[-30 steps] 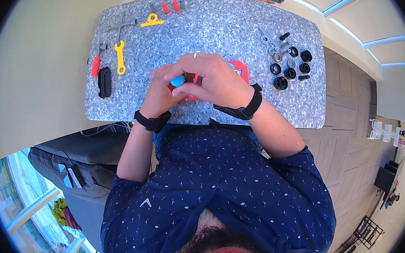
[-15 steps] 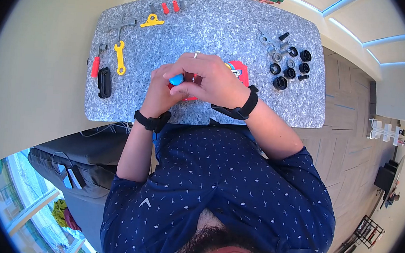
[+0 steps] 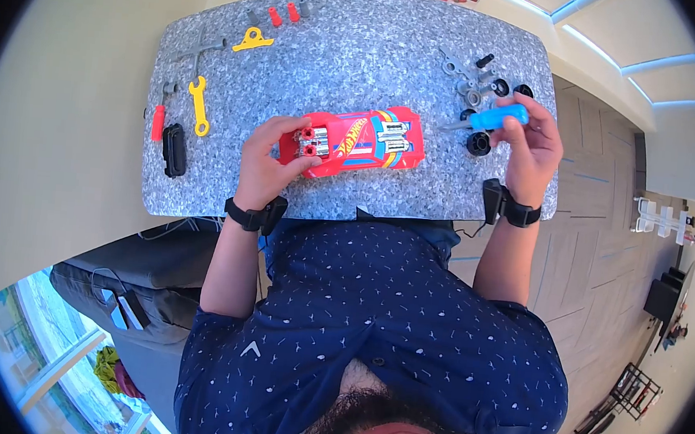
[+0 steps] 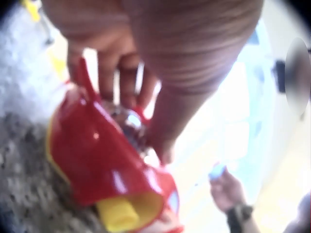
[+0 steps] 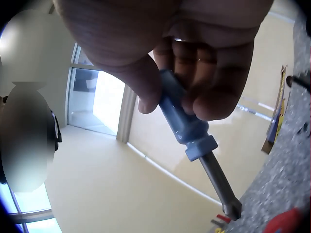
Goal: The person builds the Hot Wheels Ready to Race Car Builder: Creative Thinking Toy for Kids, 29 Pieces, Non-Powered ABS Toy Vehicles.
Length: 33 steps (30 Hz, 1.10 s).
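Observation:
A red toy car (image 3: 354, 159) with Hot Wheels lettering lies on the speckled grey table, near its front edge. My left hand (image 3: 263, 165) holds the car's left end, thumb on the near side and fingers on the far side. Between them sits a silver engine piece (image 3: 317, 140) with red round parts. In my right hand (image 3: 534, 158) is a blue-handled toy screwdriver (image 3: 498, 117), pinched between thumb and fingers. Its grey shaft (image 5: 218, 179) points left in the head view, above the loose wheels. The right wrist view shows the screwdriver's tip apart from the car.
Black wheels (image 3: 478, 144) and grey parts (image 3: 473, 99) lie at the right. Toward the left are a yellow wrench (image 3: 199, 107), a red-handled tool (image 3: 158, 123), a black piece (image 3: 174, 151) and a grey cross-shaped tool (image 3: 200, 50). Small red pieces (image 3: 275, 17) sit at the back.
My right hand has left the car and moved right, taking the blue screwdriver with it. The car now shows almost whole. My left hand stays at its left end.

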Motion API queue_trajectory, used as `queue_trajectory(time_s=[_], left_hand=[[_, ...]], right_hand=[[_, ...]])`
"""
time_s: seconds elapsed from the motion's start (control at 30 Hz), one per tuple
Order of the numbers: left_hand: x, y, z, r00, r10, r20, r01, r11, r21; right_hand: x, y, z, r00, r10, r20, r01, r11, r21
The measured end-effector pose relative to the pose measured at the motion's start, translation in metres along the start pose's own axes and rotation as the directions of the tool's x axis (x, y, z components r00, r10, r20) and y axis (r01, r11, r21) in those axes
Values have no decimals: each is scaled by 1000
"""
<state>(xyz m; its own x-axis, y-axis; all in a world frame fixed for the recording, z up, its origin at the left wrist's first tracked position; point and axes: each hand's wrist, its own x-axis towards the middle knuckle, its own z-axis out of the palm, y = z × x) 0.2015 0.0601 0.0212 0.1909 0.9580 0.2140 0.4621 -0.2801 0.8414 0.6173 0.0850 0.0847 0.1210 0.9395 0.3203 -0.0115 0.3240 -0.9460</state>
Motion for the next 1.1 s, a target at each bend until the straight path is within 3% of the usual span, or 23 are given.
queue_trajectory(time_s=[0.2,0.83,0.93,1.03,1.1], left_hand=[[-1,-5,8,1000,-2,-24,3,1000,29],[-2,-1,12,999,38,16,-39,996,77],[-1,-11,13,999,7,-34,-12,986,-165],[2,-23,14,995,-58,-81,37,972,-234],[3,-24,8,998,-62,-15,57,967,-247]], right_hand=[[-5,2,-58,973,-34,-226,8,993,-115],[4,0,-70,981,-28,-191,30,1000,4],[2,1,-67,982,-23,-186,25,1000,6],[1,4,-65,984,-9,-179,9,1000,2],[0,4,-64,984,-4,-176,3,1000,-9]])
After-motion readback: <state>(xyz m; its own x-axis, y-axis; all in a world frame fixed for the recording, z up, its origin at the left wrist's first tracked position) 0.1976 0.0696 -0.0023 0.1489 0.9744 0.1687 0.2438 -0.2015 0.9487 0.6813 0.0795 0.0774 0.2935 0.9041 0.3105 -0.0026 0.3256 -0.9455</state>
